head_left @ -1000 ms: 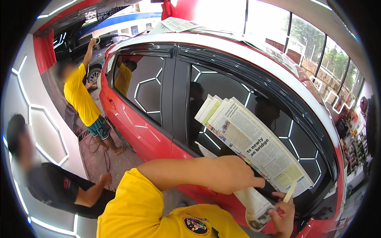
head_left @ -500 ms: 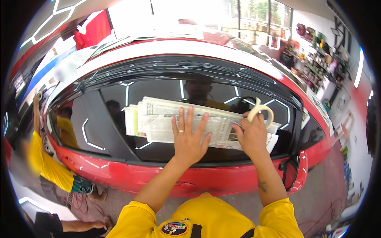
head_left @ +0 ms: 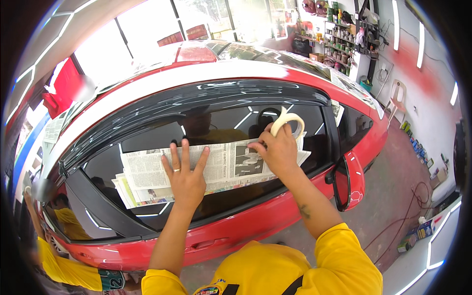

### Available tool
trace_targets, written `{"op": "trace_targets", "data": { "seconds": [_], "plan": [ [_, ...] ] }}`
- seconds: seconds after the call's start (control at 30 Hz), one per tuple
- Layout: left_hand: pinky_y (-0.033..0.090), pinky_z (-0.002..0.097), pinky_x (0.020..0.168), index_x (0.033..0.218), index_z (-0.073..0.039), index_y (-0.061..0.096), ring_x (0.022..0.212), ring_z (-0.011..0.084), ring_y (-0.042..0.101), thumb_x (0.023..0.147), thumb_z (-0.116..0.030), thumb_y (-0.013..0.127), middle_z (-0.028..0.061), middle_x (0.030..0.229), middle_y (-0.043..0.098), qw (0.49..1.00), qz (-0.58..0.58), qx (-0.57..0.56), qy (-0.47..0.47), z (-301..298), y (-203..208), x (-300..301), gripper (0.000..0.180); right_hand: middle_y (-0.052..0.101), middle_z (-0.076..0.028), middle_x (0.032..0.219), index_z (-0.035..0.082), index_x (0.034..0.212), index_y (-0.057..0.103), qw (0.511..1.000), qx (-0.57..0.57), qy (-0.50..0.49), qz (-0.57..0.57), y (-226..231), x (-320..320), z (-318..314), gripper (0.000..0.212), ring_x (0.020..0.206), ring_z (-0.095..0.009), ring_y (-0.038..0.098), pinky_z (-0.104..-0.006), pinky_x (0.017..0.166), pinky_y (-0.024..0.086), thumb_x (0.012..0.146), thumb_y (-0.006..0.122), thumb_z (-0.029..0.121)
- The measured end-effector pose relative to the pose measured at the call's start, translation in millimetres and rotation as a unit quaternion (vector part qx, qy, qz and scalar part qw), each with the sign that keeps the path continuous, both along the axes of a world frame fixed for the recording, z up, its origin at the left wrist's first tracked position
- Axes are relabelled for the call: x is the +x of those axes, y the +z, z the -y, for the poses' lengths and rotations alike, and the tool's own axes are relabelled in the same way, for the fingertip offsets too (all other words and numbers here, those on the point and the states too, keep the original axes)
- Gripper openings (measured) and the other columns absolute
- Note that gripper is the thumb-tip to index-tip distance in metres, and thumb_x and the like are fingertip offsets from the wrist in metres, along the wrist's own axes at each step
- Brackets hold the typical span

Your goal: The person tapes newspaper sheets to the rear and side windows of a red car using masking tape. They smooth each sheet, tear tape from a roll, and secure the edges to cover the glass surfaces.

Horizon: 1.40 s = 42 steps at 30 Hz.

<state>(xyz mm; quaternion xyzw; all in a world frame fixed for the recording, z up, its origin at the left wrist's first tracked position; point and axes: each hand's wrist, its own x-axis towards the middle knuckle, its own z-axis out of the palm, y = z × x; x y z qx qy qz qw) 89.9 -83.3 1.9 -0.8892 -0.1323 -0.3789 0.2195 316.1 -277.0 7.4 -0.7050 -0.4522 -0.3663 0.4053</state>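
Several layers of newspaper (head_left: 216, 169) lie against the dark side window (head_left: 147, 140) of a red car, in a long strip with uneven ends. My left hand (head_left: 188, 184) presses flat on the top sheet with its fingers spread, a ring on one of them. At the paper's right end, my right hand (head_left: 279, 153) has a roll of cream masking tape (head_left: 282, 122) hooked at its fingers. A short loose end of tape sticks up from the roll. The right thumb and fingertips rest by the printed photo; whether they pinch the paper's edge I cannot tell.
The side mirror (head_left: 351, 182) juts out at right, below my right forearm. A co-worker in a yellow shirt (head_left: 69, 268) is at lower left by the car's rear. Shelves of cans (head_left: 339, 44), a plastic chair (head_left: 396, 98) and a red hose (head_left: 410, 211) are at right.
My view has turned, so the car appears tilted. The top sheet now covers more of the paper's upper part and shows a photo. My hands stay on the paper; the tape remains at my right hand.
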Motion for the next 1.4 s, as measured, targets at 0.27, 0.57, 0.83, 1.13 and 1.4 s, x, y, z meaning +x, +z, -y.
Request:
{"op": "trace_targets", "data": {
  "seconds": [0.27, 0.57, 0.83, 1.13, 1.4],
  "plan": [
    [0.002, 0.0669, 0.131, 0.159, -0.028, 0.06, 0.166, 0.0499, 0.015, 0.098, -0.037, 0.071, 0.0237, 0.178, 0.028, 0.998, 0.028, -0.051, 0.016, 12, -4, 8, 0.062, 0.069, -0.014, 0.119, 0.013, 0.105, 0.079, 0.986, 0.127, -0.097, 0.056, -27, 23, 26, 0.03, 0.103, -0.037, 0.064, -0.0464, 0.085, 0.052, 0.08, 0.093, 0.023],
    [0.005, 0.0715, 0.129, 0.163, -0.029, 0.054, 0.165, 0.0537, 0.014, 0.097, -0.044, 0.072, 0.0262, 0.179, 0.024, 0.998, 0.012, -0.051, 0.034, 8, -8, 4, 0.07, 0.046, -0.029, 0.161, 0.015, 0.15, 0.065, 0.977, -0.022, -0.162, -0.136, -90, 1, 42, 0.062, 0.143, -0.047, 0.048, -0.0619, 0.119, 0.037, 0.091, 0.079, 0.029],
    [0.011, 0.0767, 0.126, 0.164, -0.035, 0.052, 0.165, 0.0521, 0.018, 0.095, -0.049, 0.075, 0.0238, 0.177, 0.031, 0.996, 0.029, -0.078, 0.008, 8, -8, 10, 0.074, 0.071, -0.009, 0.091, -0.005, 0.162, 0.023, 0.955, 0.109, 0.276, 0.008, -21, -51, 2, 0.077, 0.072, -0.022, 0.066, -0.0412, 0.073, 0.049, 0.1, 0.067, 0.001],
    [0.014, 0.0739, 0.128, 0.131, -0.021, 0.074, 0.165, 0.0467, 0.025, 0.092, -0.048, 0.076, 0.0183, 0.161, 0.053, 0.993, 0.057, -0.099, -0.02, 4, -11, 1, 0.047, 0.08, -0.002, 0.105, 0.007, 0.117, 0.073, 0.917, 0.09, 0.298, 0.251, 36, -54, -109, 0.026, 0.104, -0.022, 0.077, -0.0491, 0.116, 0.041, 0.092, 0.074, 0.004],
    [0.011, 0.0727, 0.129, 0.167, -0.029, 0.045, 0.168, 0.042, 0.017, 0.099, -0.059, 0.068, 0.0196, 0.18, 0.023, 0.988, 0.085, -0.114, 0.064, -29, 4, -38, 0.078, 0.068, -0.006, 0.09, 0.007, 0.106, 0.075, 0.926, 0.031, 0.283, 0.249, 30, -37, -107, 0.023, 0.097, -0.025, 0.068, -0.0547, 0.115, 0.035, 0.091, 0.071, 0.024]
  ]
}}
